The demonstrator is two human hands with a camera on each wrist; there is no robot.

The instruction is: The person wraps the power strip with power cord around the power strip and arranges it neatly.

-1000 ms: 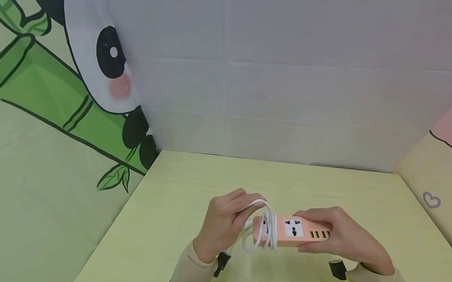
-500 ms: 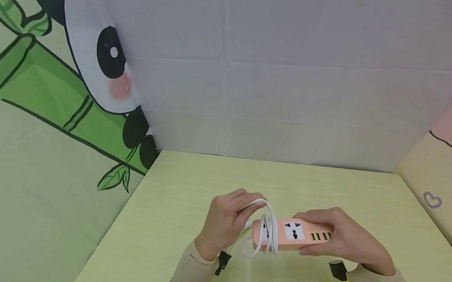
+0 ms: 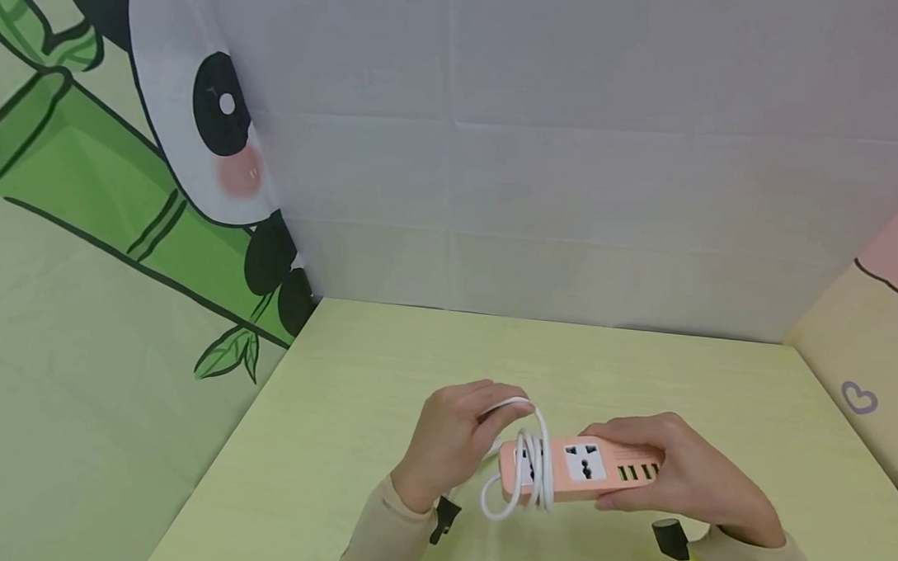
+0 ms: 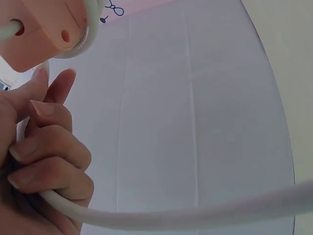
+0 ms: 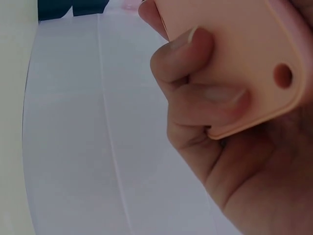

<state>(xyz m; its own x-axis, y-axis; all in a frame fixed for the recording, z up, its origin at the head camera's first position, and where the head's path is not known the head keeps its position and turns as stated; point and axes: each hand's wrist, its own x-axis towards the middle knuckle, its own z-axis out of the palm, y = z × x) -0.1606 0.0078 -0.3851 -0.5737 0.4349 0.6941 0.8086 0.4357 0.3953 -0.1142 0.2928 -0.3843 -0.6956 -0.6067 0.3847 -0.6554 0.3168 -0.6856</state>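
A pink power strip (image 3: 617, 461) with white socket faces and several USB slots is held above the table. My right hand (image 3: 676, 466) grips its right end; in the right wrist view, curled fingers (image 5: 183, 56) press against the strip's underside (image 5: 244, 44). Several turns of white cord (image 3: 535, 469) wrap around the strip's left end. My left hand (image 3: 454, 433) pinches a loop of that cord just above and left of the strip. In the left wrist view, the cord (image 4: 146, 219) runs out from under the curled fingers toward the right. The plug is not in view.
Beneath the hands lies a pale yellow-green tabletop (image 3: 386, 369). A grey-white wall sheet (image 3: 571, 177) rises along its back edge. A panda-and-bamboo printed sheet (image 3: 147, 212) stands at left, and another printed sheet (image 3: 855, 352) at right.
My left hand has shifted slightly right and down with the cord loop. The strip's left end has dipped a little. My right hand stays nearly still.
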